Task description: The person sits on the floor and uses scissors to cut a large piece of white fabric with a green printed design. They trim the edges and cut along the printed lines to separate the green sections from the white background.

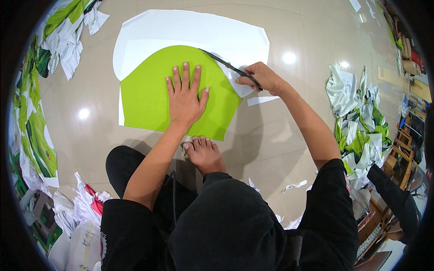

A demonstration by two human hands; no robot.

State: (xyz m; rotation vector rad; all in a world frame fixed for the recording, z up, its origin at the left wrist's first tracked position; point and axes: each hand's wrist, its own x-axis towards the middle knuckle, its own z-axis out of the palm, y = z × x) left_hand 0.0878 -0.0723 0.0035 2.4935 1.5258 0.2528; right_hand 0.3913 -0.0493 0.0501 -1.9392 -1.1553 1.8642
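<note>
A lime-green fabric piece (149,101) with a curved top edge lies on the floor over a larger white fabric piece (190,28). My left hand (185,100) presses flat on the green fabric with fingers spread. In my right hand (263,80) is a pair of black scissors (224,63), gripped by the handles. Their blades run along the upper right edge of the green piece, where it borders the white cloth. The tips reach near the top of the curve. A narrow white offcut (263,100) lies just below my right hand.
My bare foot (205,156) stands at the lower edge of the green piece. Heaps of green and white fabric (361,131) lie to the right, with more fabric (34,122) along the left. Small white scraps (294,185) are scattered near my right elbow. Wooden frames (402,153) stand at the far right.
</note>
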